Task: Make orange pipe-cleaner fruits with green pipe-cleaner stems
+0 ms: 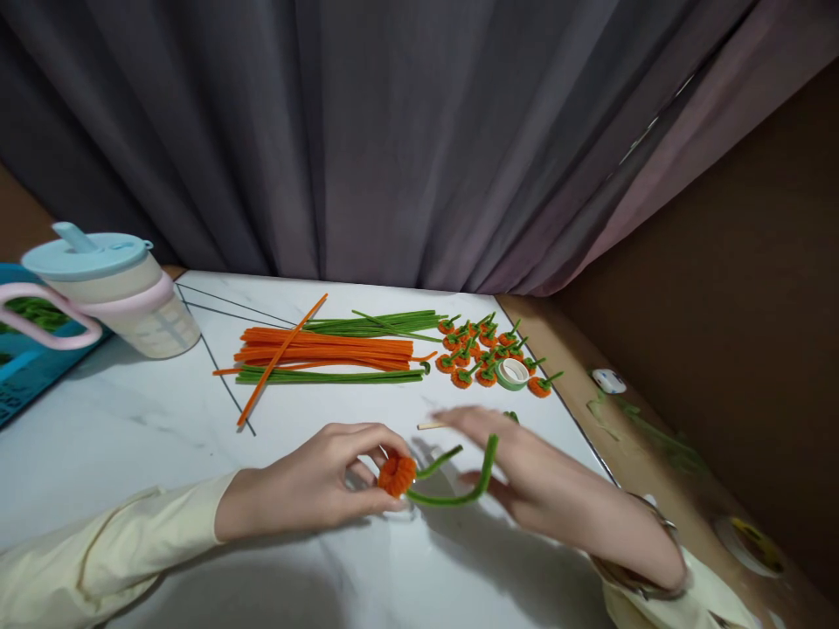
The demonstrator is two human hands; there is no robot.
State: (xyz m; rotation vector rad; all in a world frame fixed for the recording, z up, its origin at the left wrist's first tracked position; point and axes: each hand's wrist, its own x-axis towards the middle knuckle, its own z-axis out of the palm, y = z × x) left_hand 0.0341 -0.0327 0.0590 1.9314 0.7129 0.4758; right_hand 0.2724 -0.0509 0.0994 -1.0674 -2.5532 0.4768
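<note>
Between the thumb and fingers of my left hand (334,472) is a small orange pipe-cleaner pumpkin (396,476). Two loose ends of a green pipe cleaner (452,500) stick out of it to the right, the longer one bending upward. My right hand (524,463), slightly blurred, hovers beside these ends with thumb and fingers apart. Whether it touches the green end, I cannot tell. A thin wooden stick (429,426) shows past its fingertips, partly hidden by the hand. Beyond my hands lie a bundle of orange pipe cleaners (328,348) and green pipe cleaners (373,324).
Several finished small pumpkins (462,377) cluster at the back right around a roll of tape (513,373). At left stands a cup with a blue lid (92,255), near a blue container (26,367). A grey curtain (367,148) hangs behind the white table (150,437).
</note>
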